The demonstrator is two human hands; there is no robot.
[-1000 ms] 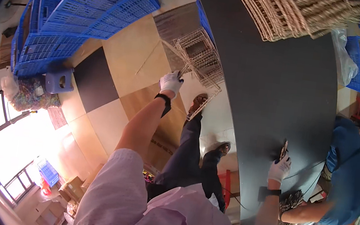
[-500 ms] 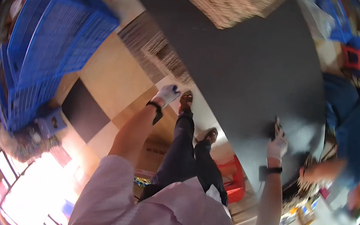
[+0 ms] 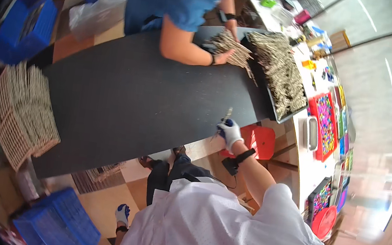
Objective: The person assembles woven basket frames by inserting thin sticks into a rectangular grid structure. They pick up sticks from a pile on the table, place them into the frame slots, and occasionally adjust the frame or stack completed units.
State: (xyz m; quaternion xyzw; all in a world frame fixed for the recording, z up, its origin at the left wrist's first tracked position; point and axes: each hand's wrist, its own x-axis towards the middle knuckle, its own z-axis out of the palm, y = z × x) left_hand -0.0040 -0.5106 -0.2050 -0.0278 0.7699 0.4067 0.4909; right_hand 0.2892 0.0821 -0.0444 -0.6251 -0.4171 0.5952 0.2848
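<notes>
My right hand (image 3: 229,132), in a white glove with blue fingers, is closed at the near edge of the dark table (image 3: 139,99). A thin greyish piece (image 3: 228,113) sticks up from its fingers; its kind is too small to tell. My left hand (image 3: 123,213), gloved the same way, hangs low by my side over the floor, fingers loosely bent and apart, with nothing visible in it. Across the table a person in blue (image 3: 188,1) has both hands on a bundle of thin tan sticks (image 3: 236,49).
A black tray (image 3: 281,118) heaped with tan strands (image 3: 278,71) stands at the table's right end. Stacked tan bundles (image 3: 24,113) lie at its left end. A red stool (image 3: 259,141) and a side table with trays of coloured pieces (image 3: 326,125) are right; blue crates (image 3: 59,218) stand lower left.
My view has swung round to the right, bringing the tray and side table into sight. My right hand stays closed on the thin piece; my left hand is now lower, by my side.
</notes>
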